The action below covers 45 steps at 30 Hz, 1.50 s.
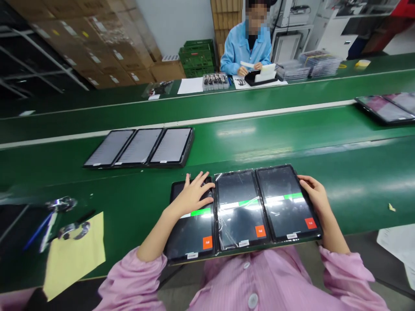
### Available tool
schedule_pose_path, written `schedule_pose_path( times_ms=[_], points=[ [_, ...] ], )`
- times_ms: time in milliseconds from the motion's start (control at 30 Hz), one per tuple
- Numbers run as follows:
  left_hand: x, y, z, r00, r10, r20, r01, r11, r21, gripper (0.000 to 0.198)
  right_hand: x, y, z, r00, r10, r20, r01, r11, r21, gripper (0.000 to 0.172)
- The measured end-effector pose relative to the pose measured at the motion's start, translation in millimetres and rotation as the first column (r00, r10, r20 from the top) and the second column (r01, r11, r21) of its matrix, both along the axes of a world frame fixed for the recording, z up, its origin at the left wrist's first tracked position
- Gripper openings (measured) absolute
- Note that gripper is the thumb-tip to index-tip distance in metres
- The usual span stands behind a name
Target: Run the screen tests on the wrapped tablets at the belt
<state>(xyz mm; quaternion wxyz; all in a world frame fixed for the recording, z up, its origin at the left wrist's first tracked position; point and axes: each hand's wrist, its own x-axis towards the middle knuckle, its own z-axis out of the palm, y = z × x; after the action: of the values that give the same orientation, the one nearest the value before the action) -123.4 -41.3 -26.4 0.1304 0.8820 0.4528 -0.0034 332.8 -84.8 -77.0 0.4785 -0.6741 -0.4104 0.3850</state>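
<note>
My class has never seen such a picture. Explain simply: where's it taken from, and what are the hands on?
No robot here: one camera, worn on a person's head, looks forward and down at their bare hands. The left hand lies spread on the leftmost of three tablets side by side; the right hand touches the rightmost one's outer edge, its grip unclear. More tablets lie farther out on the green surface, with yellow paper at left. A co-worker is opposite.

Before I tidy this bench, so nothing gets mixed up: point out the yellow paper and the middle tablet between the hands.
Yellow paper (pixel 77 258), head view: middle of the sheet.
Middle tablet (pixel 242 218), head view: dark screen.
</note>
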Motion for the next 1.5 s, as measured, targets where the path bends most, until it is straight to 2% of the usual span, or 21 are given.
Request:
schedule_pose_path(
  times_ms=[167,400,700,933,1033,1167,1267,1367,1433,1500],
  points=[
    [5,3,11.3,1.0,-0.009,0.026,0.013,0.99,-0.141,0.041,0,-6,-0.9,0.998,-0.056,0.002,0.056,0.998,0.021,0.046],
    [5,4,15.9,0.999,0.029,0.032,-0.021,0.977,-0.214,0.043,4,-6,-7.5,0.99,-0.05,0.134,0.037,0.995,0.096,0.039],
    [4,3,10.8,0.993,0.06,0.103,-0.043,0.987,-0.156,0.052,4,-3,-15.7,0.99,-0.021,0.142,0.004,0.992,0.122,0.042],
    [19,1,12.3,0.991,0.124,0.045,-0.118,0.985,-0.126,0.049,5,-1,-12.5,0.997,0.021,0.075,-0.028,0.996,0.09,0.039],
    [18,6,19.1,0.988,0.152,0.04,-0.141,0.97,-0.199,0.052,4,0,-14.0,0.998,0.029,0.06,-0.035,0.994,0.106,0.038],
    [20,23,36.3,0.984,0.18,-0.021,-0.176,0.922,-0.346,0.049,3,1,-17.5,0.996,0.052,0.07,-0.06,0.99,0.127,0.038],
    [45,33,41.7,0.982,0.177,-0.068,-0.189,0.947,-0.261,0.04,3,1,-19.4,0.996,0.054,0.068,-0.062,0.989,0.133,0.037],
    [91,38,34.1,1.0,0.019,-0.006,-0.02,0.988,-0.156,0.037,3,1,-20.5,0.996,0.058,0.07,-0.068,0.987,0.144,0.037],
    [120,40,26.5,0.994,-0.105,0.043,0.111,0.98,-0.167,0.045,4,1,-21.2,0.995,0.066,0.072,-0.076,0.985,0.154,0.037],
    [142,45,21.6,0.982,-0.169,0.079,0.182,0.961,-0.208,0.048,4,2,-22.1,0.994,0.071,0.077,-0.083,0.983,0.163,0.037]
  ],
)
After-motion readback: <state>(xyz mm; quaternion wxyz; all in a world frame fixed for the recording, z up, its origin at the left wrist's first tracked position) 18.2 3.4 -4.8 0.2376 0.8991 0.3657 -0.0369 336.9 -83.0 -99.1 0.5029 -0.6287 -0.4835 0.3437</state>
